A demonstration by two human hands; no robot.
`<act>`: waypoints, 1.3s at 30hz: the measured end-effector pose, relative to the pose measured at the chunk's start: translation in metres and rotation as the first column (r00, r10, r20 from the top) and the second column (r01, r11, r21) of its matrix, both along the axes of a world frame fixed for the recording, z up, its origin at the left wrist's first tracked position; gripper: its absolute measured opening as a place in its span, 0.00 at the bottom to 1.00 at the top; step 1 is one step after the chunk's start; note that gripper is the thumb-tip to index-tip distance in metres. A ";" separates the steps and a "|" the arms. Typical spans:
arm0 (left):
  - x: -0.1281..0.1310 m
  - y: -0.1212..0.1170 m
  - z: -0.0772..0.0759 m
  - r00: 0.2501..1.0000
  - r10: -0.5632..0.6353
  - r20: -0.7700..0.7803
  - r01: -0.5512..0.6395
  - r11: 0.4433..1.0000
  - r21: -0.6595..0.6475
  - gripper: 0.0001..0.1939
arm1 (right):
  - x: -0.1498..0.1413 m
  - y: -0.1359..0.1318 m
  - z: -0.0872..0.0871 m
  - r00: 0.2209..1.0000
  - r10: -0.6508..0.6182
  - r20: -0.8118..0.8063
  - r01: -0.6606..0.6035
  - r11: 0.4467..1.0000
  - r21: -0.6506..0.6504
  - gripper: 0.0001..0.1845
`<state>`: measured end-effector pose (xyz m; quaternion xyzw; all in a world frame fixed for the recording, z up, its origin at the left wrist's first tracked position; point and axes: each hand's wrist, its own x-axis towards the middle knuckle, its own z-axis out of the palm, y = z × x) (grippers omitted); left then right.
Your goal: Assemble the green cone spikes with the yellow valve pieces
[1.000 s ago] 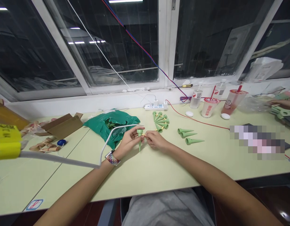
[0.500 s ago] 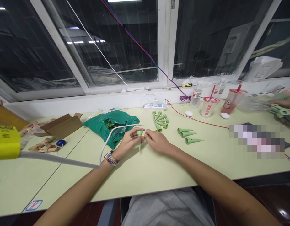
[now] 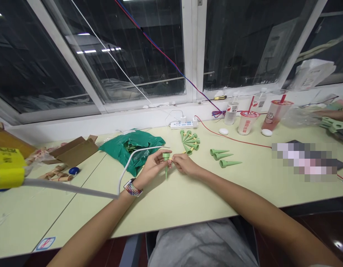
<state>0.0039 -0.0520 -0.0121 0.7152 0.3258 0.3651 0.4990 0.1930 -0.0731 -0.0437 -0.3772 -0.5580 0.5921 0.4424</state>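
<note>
My left hand (image 3: pixel 152 165) is closed round the top of a green plastic cone spike (image 3: pixel 166 165), its tip pointing down at the pale green table (image 3: pixel 188 200). My right hand (image 3: pixel 184 163) pinches a small yellow part at the spike's head, fingers pressed together. Just beyond the hands lies a fan-shaped pile of green spikes with yellow parts (image 3: pixel 190 142). To the right lie three plain green spikes (image 3: pixel 223 156). A green plastic bag (image 3: pixel 132 146) holding more parts sits to the left of my hands.
A white cable (image 3: pixel 77 187) runs from a yellow-taped object (image 3: pixel 7 167) to my left wrist. Cardboard pieces (image 3: pixel 74 148) lie at left. A power strip (image 3: pixel 184 124), a bottle and two drink cups (image 3: pixel 248 122) stand near the window. Another person's hand (image 3: pixel 331 115) works at far right.
Both hands stay on the spike, the right fingers shifting slightly at its head. The view has tilted a little, so everything sits somewhat higher in the frame.
</note>
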 end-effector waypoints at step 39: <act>0.000 0.011 -0.009 0.985 0.041 0.165 0.010 0.956 -0.293 0.21 | 0.011 0.005 0.005 0.864 -0.248 0.438 0.045 0.905 0.424 0.17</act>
